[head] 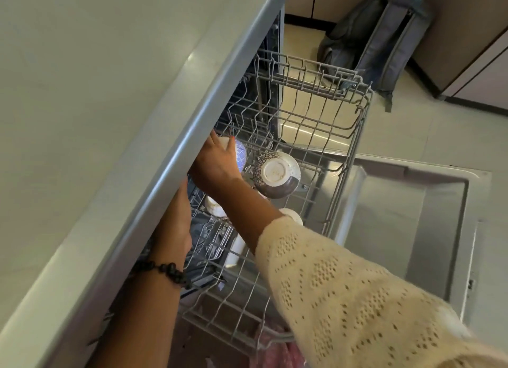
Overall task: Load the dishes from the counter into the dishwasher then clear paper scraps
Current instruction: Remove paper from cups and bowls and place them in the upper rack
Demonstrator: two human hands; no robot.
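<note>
The person is leaning over the pulled-out upper rack (316, 114) of the dishwasher, and the right hand (217, 158) is wrapping its fingers over a blue-patterned bowl (240, 154) at the rack's back edge, right under the lip of the counter (82, 92). The bowl is lying straight ahead of that hand's palm, tipped on its side with its mouth facing away towards the dark of the machine. Just beside it, towards the rack's front, a speckled bowl (277, 174) is sitting upside down, foot ring up, close but seemingly not touching. The left hand (178, 224) is reaching in lower, under the counter edge; its fingers are hidden, so I cannot tell whether it is holding anything. The right hand is clearly the nearer one, so I'd judge the settling of the bowl between the tines is falling to it
</note>
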